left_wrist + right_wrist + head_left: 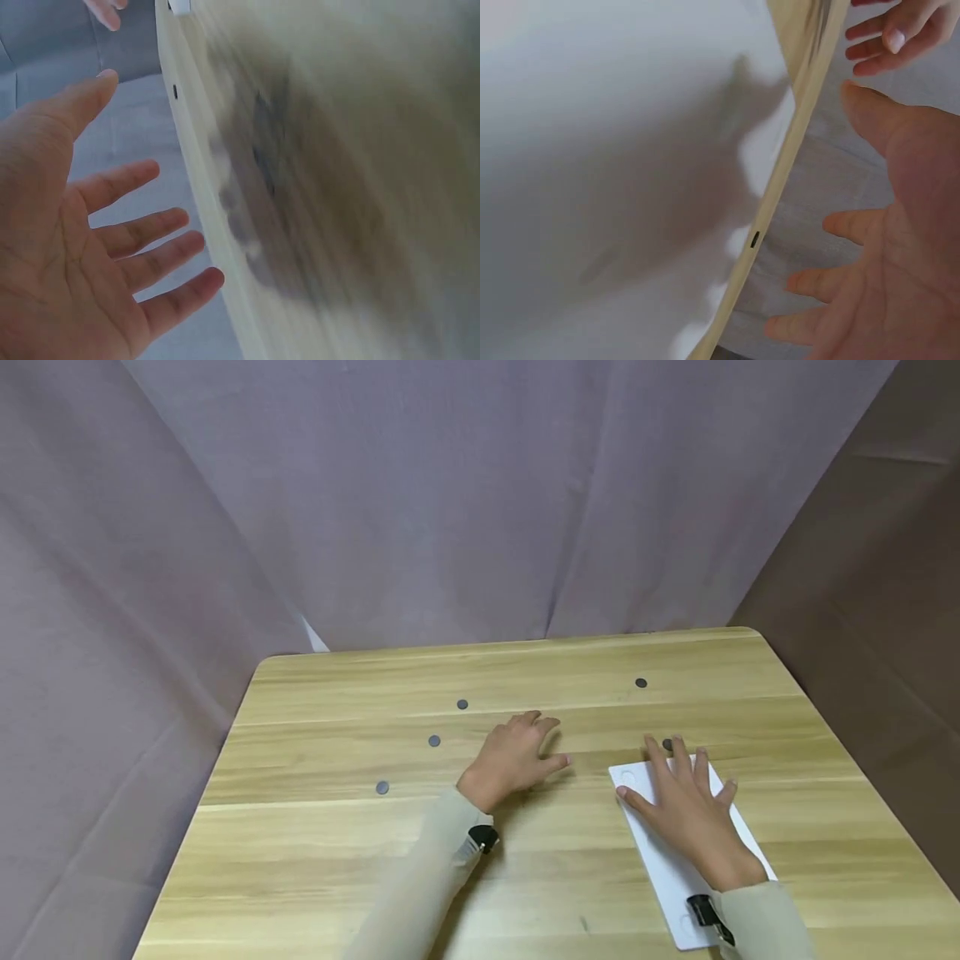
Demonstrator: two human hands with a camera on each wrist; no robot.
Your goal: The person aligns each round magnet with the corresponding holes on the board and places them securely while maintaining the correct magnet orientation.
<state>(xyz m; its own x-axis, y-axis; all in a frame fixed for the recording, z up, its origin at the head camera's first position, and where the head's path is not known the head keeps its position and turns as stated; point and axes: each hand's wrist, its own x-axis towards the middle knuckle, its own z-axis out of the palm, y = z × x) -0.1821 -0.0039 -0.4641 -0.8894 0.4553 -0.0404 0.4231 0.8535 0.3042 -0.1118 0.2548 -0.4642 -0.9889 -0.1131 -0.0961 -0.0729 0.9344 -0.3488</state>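
Observation:
My left hand hovers over the wooden table with fingers spread, holding nothing. To its left lie three small dark round discs, a far one, a middle one and a near one. My right hand is spread above a white rectangular board, casting a shadow on it in the right wrist view. Just past the right fingertips is another dark disc, partly overlapped by them. Shallow round marks show near the board's corners. Both palms look bare in the wrist views.
Farther back on the right lies one more dark disc. The wooden table has rounded far corners. Grey-purple cloth hangs behind and on the left, with darker brown cloth on the right. Black bands sit at both wrists.

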